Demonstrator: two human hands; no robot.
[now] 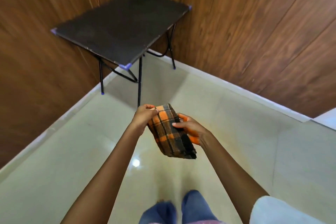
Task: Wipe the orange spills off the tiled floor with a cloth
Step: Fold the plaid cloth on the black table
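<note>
A folded orange-and-black checked cloth (170,132) is held in the air in front of me, above the pale glossy tiled floor (54,169). My left hand (143,116) pinches its upper left corner. My right hand (189,127) grips its right edge, thumb on top and fingers underneath. No orange spill shows on the part of the floor that I can see; the floor right under the cloth and arms is hidden.
A small dark folding table (121,27) with black legs and purple corner caps stands in the corner ahead. Brown wood-panelled walls (254,32) close in left and right. My legs in blue jeans (181,209) are at the bottom.
</note>
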